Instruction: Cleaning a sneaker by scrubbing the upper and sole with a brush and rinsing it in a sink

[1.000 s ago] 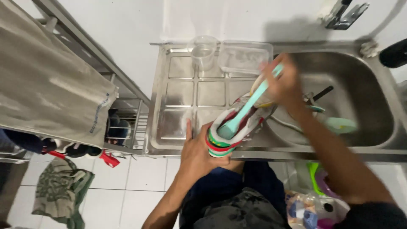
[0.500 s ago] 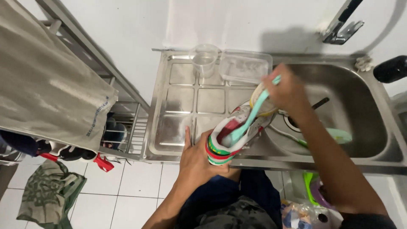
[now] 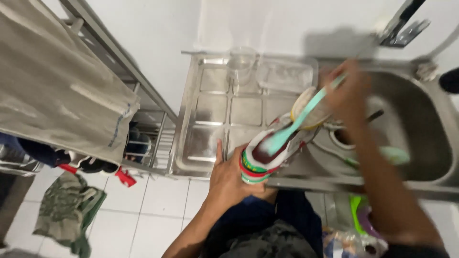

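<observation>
Left hand point(image 3: 229, 179) gripping heel of white sneaker with red and green stripes point(image 3: 267, 150), resting on front edge of shiny steel sink point(image 3: 420, 138).

Right hand point(image 3: 346, 91) closing around long mint-green plastic brush point(image 3: 296, 119), bristle end poking inside shoe.

Risks, as guess:
- shoe sliding off wet edge
- brush slipping, water splashing

Clear plastic cup point(image 3: 241, 64) and clear plastic box point(image 3: 286, 75) sitting at back of drainboard. Grey cloth bag point(image 3: 57, 91) hanging left, small dark print too blurry.
</observation>
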